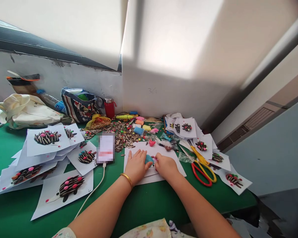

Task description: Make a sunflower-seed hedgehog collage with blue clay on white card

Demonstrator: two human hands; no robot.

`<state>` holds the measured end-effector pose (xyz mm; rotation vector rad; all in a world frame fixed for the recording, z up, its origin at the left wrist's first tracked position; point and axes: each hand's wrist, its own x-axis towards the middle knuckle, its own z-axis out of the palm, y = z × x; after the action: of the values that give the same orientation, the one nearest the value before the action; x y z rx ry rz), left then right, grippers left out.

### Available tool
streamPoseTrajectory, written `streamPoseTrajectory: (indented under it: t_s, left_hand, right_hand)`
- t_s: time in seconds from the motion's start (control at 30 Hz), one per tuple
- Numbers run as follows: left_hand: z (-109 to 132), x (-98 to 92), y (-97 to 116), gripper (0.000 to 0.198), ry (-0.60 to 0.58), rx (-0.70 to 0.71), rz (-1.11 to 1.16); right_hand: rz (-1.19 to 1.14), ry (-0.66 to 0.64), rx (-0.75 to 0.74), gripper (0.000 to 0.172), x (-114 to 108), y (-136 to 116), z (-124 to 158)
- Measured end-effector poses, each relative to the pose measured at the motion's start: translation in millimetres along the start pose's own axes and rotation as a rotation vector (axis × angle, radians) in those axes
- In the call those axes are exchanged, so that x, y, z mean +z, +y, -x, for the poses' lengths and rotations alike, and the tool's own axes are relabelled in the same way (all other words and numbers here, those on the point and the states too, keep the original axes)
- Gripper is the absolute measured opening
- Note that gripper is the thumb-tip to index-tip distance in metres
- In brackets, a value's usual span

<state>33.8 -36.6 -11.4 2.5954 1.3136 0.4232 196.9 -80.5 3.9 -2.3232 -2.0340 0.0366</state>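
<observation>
White paper (151, 180) lies on the green table in front of me. On it is a blue clay shape (149, 160), partly covered by my fingers. My left hand (137, 166) rests flat on the paper with its fingers spread, the thumb beside the blue clay. Just right of the clay, my right hand (166, 165) is closed, fingertips pressed together at the clay's edge; a bit of pink shows there, too small to name. A red clay lump (152, 142) sits near the paper's top edge, with a dark pen (165, 145) to its right.
Hedgehog pictures (47, 137) are stacked at the left, and more (202, 145) at the right. A phone (106, 148) with a white cable lies left of the paper. Sunflower seeds (123, 134) and clay blocks (138, 131) lie behind. Scissors (201, 173) lie to the right.
</observation>
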Motion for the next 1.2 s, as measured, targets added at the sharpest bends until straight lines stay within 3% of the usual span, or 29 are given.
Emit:
streamPoseTrajectory:
  t_s: [0.23,0.4,0.6,0.83,1.0,1.2]
  left_hand:
    - [0,-2.2,1,0.053,-0.021,-0.008,-0.005]
    - [-1,-4.4,2,0.054,-0.035,-0.013,0.004]
    - [-1,-3.5,1,0.054,-0.034,-0.012,-0.010]
    - [-2,-3.4,0,0.054,-0.044,-0.008,-0.008]
    - [-2,-3.3,0,0.054,-0.045,-0.004,-0.010]
    - [-2,-4.3,1,0.053,-0.050,-0.013,0.003]
  right_hand:
    - [-0.023,0.084,0.085,0.025,-5,24,-7]
    - [-0.027,0.156,-0.016,0.029,-5,38,-13]
    - [-0.158,0.226,-0.240,0.031,2,30,-10]
    - [-0.246,0.311,-0.178,0.035,11,36,-12]
    - [-0.278,0.273,-0.234,0.023,12,38,-12]
    - [-0.225,0.171,-0.180,0.010,18,42,-17]
